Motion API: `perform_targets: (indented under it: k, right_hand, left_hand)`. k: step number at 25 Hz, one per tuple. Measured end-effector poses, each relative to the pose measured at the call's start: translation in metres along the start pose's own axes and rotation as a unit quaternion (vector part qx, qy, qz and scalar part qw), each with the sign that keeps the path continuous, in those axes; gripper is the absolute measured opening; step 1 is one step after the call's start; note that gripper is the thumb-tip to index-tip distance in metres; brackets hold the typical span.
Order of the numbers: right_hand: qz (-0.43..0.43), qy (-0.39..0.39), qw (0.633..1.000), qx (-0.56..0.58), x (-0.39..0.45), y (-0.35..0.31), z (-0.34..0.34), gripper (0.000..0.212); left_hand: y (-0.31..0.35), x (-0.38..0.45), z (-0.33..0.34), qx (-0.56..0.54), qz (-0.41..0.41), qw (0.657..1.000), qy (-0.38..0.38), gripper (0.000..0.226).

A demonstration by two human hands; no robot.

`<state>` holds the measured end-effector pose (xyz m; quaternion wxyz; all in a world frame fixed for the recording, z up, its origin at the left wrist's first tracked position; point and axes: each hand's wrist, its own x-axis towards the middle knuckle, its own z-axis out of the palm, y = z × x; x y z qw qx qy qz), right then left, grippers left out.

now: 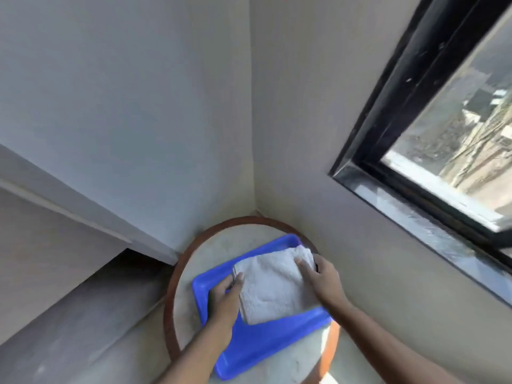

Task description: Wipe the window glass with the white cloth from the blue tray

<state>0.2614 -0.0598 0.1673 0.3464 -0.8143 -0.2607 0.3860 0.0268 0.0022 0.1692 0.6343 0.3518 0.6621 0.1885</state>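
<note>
Both hands are gripping one folded white cloth (pixel 273 286): the left hand (pixel 225 296) is pinching its left edge, thumb on top, and the right hand (pixel 321 278) is clasping its far right corner. The nubbly terry cloth is lying in one rectangular blue tray (pixel 257 345) of smooth plastic. The tray is sitting on one round table (pixel 194 278), pale-topped and brown-rimmed, tucked into the corner of plain walls (pixel 124 106). One black-framed window (pixel 454 139) is standing to the right.

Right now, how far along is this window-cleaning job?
Barely begun. Nothing looks done: the window glass is untouched. In hand: the left hand and right hand both grip the folded white cloth, which still lies on the blue tray on the round table. Left: lifting the cloth out, carrying it to the glass and wiping.
</note>
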Motion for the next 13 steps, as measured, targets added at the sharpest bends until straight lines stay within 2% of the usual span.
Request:
perform_targets:
  k: [2,4,6,7,8,9,10,11,12,13]
  right_hand:
    - [-0.038,0.005,0.995,-0.089,0.03,0.061,0.061,0.053]
    - [-0.038,-0.008,0.986,-0.164,0.055,0.105,0.104,0.048]
    - [-0.074,0.002,0.964,-0.256,0.07,0.141,0.134,0.043]
    - [-0.108,0.005,0.949,-0.295,0.072,0.153,0.146,0.044]
    - [-0.109,-0.008,0.923,-0.37,0.074,0.162,0.154,0.05]
    - [-0.053,-0.055,0.925,-0.373,0.079,0.162,0.156,0.054]
    - [-0.031,-0.082,0.918,-0.387,0.087,0.157,0.157,0.054]
    - [-0.023,-0.063,0.919,-0.388,0.092,0.135,0.138,0.054]
    - [-0.07,0.055,0.915,-0.394,0.091,0.123,0.119,0.053]
    - [-0.064,0.124,0.93,-0.34,0.077,0.087,0.074,0.053]
  left_hand:
    - [-0.058,0.053,-0.009,0.014,-0.023,0.998,0.056,0.03]
    - [-0.099,0.097,-0.012,0.033,-0.018,0.995,0.089,0.026]
    - [-0.133,0.126,-0.014,0.061,-0.025,0.993,0.094,0.024]
    - [-0.143,0.135,-0.015,0.097,-0.002,0.99,0.103,0.03]
    - [-0.152,0.147,-0.017,0.149,0.029,0.984,0.096,0.036]
    - [-0.154,0.157,-0.017,0.182,0.034,0.978,0.096,0.036]
    - [-0.15,0.164,-0.011,0.203,0.047,0.971,0.121,0.029]
    - [-0.128,0.16,0.002,0.215,0.075,0.966,0.121,0.021]
    - [-0.103,0.15,0.009,0.24,0.109,0.956,0.126,0.024]
    - [-0.054,0.115,0.028,0.28,0.169,0.939,0.109,0.03]
